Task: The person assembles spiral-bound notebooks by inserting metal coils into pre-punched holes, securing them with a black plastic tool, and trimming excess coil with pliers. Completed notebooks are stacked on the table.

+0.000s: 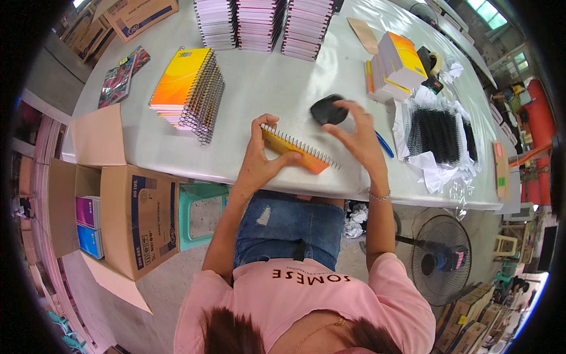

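Fingers (259, 138) curled round orange notebook (298, 152)

My left hand (259, 154) is curled in a grip, thumb out to the right. My right hand (358, 138) hangs raised, fingers spread and bent, wrist cocked.

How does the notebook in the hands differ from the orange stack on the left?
The held notebook is single, tilted on edge, gripped by the left hand; the spiral notebook stack holds many, lying flat, untouched. The held one's coil faces away from the person; the stack's coils face right. Both have orange covers and wire binding.
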Motion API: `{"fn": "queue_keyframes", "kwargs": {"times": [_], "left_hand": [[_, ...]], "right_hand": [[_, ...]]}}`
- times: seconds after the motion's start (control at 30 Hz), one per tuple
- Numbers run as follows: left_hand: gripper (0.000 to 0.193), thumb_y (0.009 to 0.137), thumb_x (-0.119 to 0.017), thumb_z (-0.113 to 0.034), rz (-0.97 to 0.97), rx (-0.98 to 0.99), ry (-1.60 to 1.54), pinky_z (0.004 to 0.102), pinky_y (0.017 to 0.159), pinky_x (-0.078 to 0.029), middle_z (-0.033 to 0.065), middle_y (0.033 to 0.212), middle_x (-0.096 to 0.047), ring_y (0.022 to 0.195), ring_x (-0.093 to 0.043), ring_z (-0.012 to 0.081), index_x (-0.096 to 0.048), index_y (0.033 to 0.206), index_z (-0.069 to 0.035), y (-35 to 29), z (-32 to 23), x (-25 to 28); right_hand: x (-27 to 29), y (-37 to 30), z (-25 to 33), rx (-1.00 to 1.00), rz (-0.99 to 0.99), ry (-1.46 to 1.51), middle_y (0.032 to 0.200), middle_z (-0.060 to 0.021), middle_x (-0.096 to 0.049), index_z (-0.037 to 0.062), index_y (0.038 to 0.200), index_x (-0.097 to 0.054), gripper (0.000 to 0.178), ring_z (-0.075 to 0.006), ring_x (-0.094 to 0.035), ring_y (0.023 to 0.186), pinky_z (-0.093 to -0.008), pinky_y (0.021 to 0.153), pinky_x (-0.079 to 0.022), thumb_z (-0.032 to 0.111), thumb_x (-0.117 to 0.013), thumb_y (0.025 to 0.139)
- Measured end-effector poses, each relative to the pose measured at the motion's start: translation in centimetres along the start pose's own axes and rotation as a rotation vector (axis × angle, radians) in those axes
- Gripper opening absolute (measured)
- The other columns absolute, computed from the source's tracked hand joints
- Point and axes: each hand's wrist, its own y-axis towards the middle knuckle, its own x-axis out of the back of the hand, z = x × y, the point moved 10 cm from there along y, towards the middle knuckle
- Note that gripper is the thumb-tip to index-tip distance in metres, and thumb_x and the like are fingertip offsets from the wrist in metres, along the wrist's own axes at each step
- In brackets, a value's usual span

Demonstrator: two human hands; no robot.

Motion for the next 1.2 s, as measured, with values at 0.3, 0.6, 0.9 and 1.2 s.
{"fn": "queue_keyframes", "kwargs": {"times": [0.3, 0.6, 0.9, 1.2], "left_hand": [[0.029, 0.104, -0.053, -0.022, -0.213, 0.054, -0.105, 0.032, 0.092, -0.042, 0.0107, 0.114, -0.053, 0.101, -0.051, 0.0185, -0.045, 0.125, -0.003, -1.3, 0.3, 1.0], [0.023, 0.098, -0.065, -0.017, -0.226, 0.072, -0.068, 0.028, 0.079, -0.048, 0.0062, 0.094, -0.063, 0.083, -0.056, 0.0128, -0.06, 0.113, -0.001, -1.6, -0.3, 1.9], [0.022, 0.092, -0.065, -0.001, -0.156, 0.074, 0.022, 0.0273, 0.086, -0.054, 0.0098, 0.098, -0.074, 0.093, -0.069, 0.0133, -0.069, 0.114, 0.001, -2.4, -2.6, 2.4], [0.03, 0.087, -0.066, 0.005, -0.214, 0.03, 0.186, 0.0264, 0.086, -0.054, 0.0087, 0.102, -0.076, 0.095, -0.071, 0.013, -0.071, 0.115, -0.002, -3.4, -5.2, 3.6]], "right_hand": [[3.8, -6.9, -7.8, -0.291, -0.098, -0.395, 0.139, -0.0221, -0.048, 0.0142, 0.137, -0.054, 0.062, -0.0403, -0.039, 0.132, -0.0576, 0.108, -0.028, 0.042, -0.073, 0.086], [6.0, -8.2, 2.3, -0.063, -0.368, 0.077, 0.111, -0.0149, -0.057, 0.0036, 0.124, -0.063, 0.047, -0.0293, -0.058, 0.106, -0.0382, 0.096, -0.046, 0.006, -0.076, 0.078], [-2.8, -9.9, 11.8, 0.195, -0.095, 0.091, 0.115, -0.0152, -0.057, 0.0124, 0.127, -0.067, 0.055, -0.032, -0.058, 0.103, -0.0419, 0.087, -0.05, 0.017, -0.082, 0.074], [-3.5, -10.4, 12.5, 0.171, -0.107, 0.191, 0.106, -0.0152, -0.059, 0.0089, 0.126, -0.066, 0.055, -0.029, -0.062, 0.089, -0.038, 0.075, -0.054, 0.014, -0.081, 0.074]]}}
